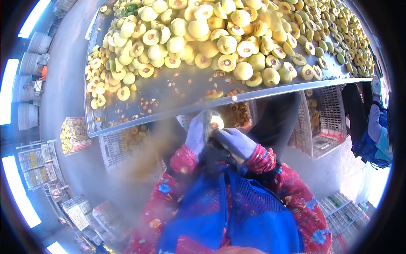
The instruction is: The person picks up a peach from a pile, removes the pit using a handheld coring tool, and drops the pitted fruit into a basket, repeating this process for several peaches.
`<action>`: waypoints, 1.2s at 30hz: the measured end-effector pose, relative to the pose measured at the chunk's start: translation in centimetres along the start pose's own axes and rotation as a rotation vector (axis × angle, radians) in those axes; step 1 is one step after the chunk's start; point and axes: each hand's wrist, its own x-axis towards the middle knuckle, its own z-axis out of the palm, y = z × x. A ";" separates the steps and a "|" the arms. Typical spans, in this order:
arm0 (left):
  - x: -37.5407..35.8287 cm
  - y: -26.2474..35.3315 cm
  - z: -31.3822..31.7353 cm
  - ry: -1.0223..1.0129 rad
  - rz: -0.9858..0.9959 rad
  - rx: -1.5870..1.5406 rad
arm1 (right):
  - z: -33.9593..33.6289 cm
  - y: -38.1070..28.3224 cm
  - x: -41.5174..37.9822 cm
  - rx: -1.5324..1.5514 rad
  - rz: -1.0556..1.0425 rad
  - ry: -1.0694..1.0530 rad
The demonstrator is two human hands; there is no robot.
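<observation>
Both my hands are gloved and meet just below the metal table's front edge. My left hand is wrapped round a pale halved fruit, whose cut face shows. The fingers of my right hand are closed against the lower right side of the same fruit; whether they grip a small tool there is hidden. Beyond my hands, the metal table carries a big heap of yellow-green halved fruits, many with brown centres. Small brown pits lie scattered along its near part.
Crates with fruit pieces stand under the table, one at the right and one at the left. Another fruit crate is further left. A co-worker's arm shows at the far right. Stacked tubs line the left side.
</observation>
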 end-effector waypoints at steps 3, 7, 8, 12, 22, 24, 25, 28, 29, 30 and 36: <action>0.1 0.2 -0.2 -0.045 0.005 0.117 | 0.1 -0.6 -0.1 -0.480 0.010 0.098; -1.1 2.5 0.4 -0.019 -0.149 0.119 | 0.5 -4.4 -0.3 -0.935 0.144 0.049; -1.5 2.7 0.2 -0.011 -0.156 0.110 | 0.5 -4.5 -0.2 -0.937 0.159 0.022; -3.9 3.5 -1.9 -0.100 0.272 0.693 | 1.5 -5.5 0.0 -0.904 -0.010 0.060; -11.0 8.3 -15.8 0.855 -0.366 1.581 | -3.2 -0.5 1.1 0.176 0.478 0.066; -7.4 11.9 -14.1 0.779 -0.141 1.584 | -3.9 -2.0 1.5 0.238 0.454 0.016; -4.1 15.1 -11.0 0.748 -0.026 1.455 | -4.2 -3.1 1.5 0.215 0.442 -0.019; 6.9 17.0 -9.5 0.629 0.159 1.419 | -4.1 -5.2 1.1 0.232 0.460 -0.032; 10.7 16.7 -10.4 0.527 0.176 1.470 | -3.8 -5.6 0.9 0.235 0.457 -0.031; 13.8 16.3 -10.5 0.493 0.128 1.498 | -3.5 -5.9 0.8 0.391 0.549 0.001; 13.5 15.6 -10.7 0.196 -0.106 0.704 | -3.9 -4.4 -0.3 0.352 0.620 0.079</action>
